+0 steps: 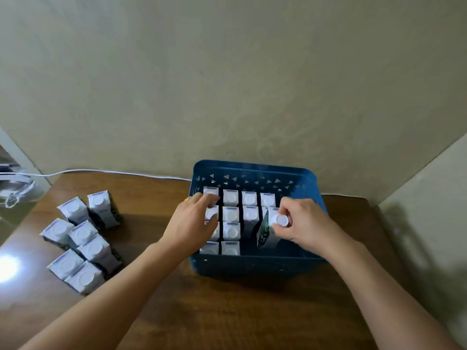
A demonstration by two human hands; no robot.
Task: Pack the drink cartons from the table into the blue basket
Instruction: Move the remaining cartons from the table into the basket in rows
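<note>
The blue basket (252,266) stands on the brown table against the wall and holds several upright white-topped drink cartons (230,214) in rows. My right hand (303,223) grips a tilted carton (269,232) by its cap end, inside the basket's right side. Over the left column, my left hand (193,222) rests with fingers on the carton tops there; I cannot tell whether it grips one. Several more cartons (82,238) stand in a cluster on the table to the left.
A white cable (121,172) runs along the table's back edge by the wall. Some white straps or cords (15,190) lie at the far left. A bright light reflection marks the table at the left edge. Bare tabletop (227,311) lies in front of the basket.
</note>
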